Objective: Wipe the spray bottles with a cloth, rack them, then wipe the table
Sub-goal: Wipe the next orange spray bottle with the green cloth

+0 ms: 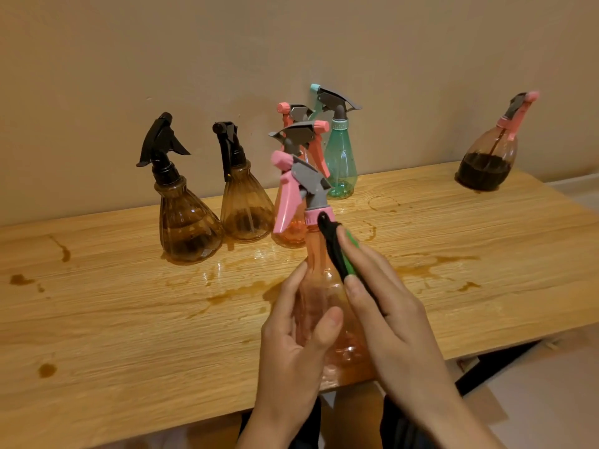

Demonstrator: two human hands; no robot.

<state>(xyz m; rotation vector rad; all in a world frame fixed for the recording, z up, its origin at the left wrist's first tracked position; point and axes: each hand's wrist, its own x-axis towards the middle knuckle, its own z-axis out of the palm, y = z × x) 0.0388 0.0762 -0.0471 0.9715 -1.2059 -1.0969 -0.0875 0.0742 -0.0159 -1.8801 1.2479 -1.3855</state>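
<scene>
The left hand (298, 338) grips the lower body of the pink spray bottle (316, 254), with the thumb across its front. The bottle is upright between both hands, above the near edge of the stained table (129, 319). The right hand (389, 306) holds a green and black cloth (337, 254) between thumb and fingers, and presses it on the bottle's shoulder. Further back, near the wall, stand two brown bottles (186, 222) and a teal bottle (340, 163).

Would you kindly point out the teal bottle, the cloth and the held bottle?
teal bottle (341, 163), head view, on its clear body.
cloth (335, 254), head view, on its black fold.
held bottle (314, 254), head view, on its neck under the pink collar.
</scene>
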